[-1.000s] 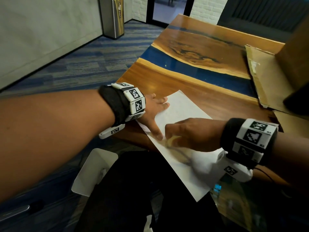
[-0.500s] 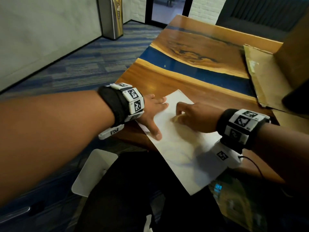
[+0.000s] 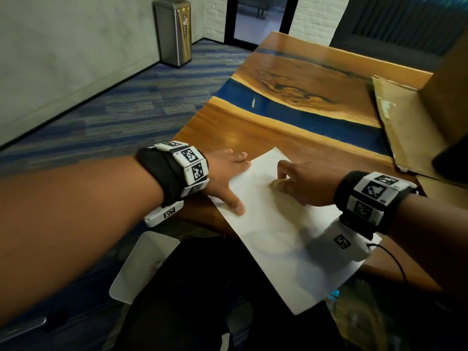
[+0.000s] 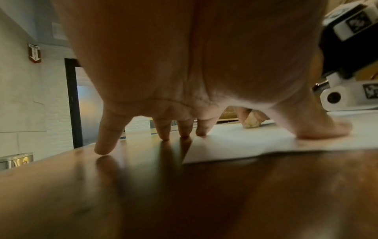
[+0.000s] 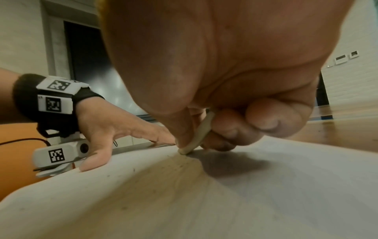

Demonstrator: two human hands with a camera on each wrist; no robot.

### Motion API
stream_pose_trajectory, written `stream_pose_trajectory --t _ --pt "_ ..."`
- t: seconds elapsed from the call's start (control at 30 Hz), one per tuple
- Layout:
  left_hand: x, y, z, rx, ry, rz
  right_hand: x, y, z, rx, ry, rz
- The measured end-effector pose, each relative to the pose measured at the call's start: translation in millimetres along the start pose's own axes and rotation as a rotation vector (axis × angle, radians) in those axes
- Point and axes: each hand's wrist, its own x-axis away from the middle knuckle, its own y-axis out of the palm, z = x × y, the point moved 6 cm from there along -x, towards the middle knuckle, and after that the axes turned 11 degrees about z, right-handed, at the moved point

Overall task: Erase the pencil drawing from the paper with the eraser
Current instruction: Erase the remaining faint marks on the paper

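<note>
Eraser (image 5: 201, 134) steeply tilted, tip on paper (image 3: 283, 236)

No readable words or numbers anywhere. My wristbands (image 3: 191, 165) carry black-and-white square fiducial codes, same on the wrist camera housings (image 3: 342, 241); tiny characters beside the codes are too small to make out. The red wall sign (image 4: 34, 52) shows a white downward arrow, its lettering too blurred to read.
</note>
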Motion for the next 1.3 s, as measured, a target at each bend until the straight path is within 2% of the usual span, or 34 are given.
stream_pose_trajectory --t 0.1,0.23,0.4,0.43,0.53,0.57,0.7,0.87,1.0,1.03,1.13,1.17,1.3 --pt "-5.6 4.5 -0.3 -0.005 -0.003 -0.029 6.7 0.6 -10.2 -0.07 -0.002 -0.027" --pt "-10.9 5.2 -2.9 0.008 0.013 -0.039 13.7 9.2 -42.2 -0.089 -0.168 -0.097" --pt "-14.1 6.0 -1.3 -0.038 0.02 -0.047 -20.0 -2.7 -11.0 0.116 -0.035 0.08" --pt "-14.4 6.0 -1.3 -0.04 0.022 -0.048 -18.4 -2.7 -15.2 0.113 -0.062 0.069" --pt "-13.2 3.8 -1.6 -0.035 0.023 -0.049 -2.3 9.3 -41.7 0.052 -0.267 -0.031" --pt "-13.1 3.8 -1.3 -0.035 0.024 -0.05 -1.8 11.3 -42.8 0.06 -0.283 -0.048" --pt "-15.7 1.7 0.1 -0.086 0.028 -0.047 -19.0 0.9 -10.6 0.193 -0.145 0.037" --pt "-15.1 -2.1 0.7 -0.069 0.007 -0.045 18.0 14.0 -45.4 0.017 -0.429 -0.096" --pt "-18.7 -6.3 3.6 -0.128 0.011 -0.051 -0.4 4.3 -12.1 0.153 -0.252 0.004" --pt "-18.4 -6.5 3.7 -0.127 0.009 -0.052 1.7 4.2 -13.8 0.144 -0.268 0.023" --pt "-17.1 -6.2 2.1 -0.109 -0.007 -0.052 23.2 14.4 -46.4 0.031 -0.494 -0.013" --pt "-17.7 -6.1 2.3 -0.111 -0.008 -0.054 27.8 16.8 -49.9 0.018 -0.525 -0.029" --pt "-19.5 -6.2 1.9 -0.144 0.002 -0.063 5.2 2.7 -14.4 0.195 -0.275 0.058"
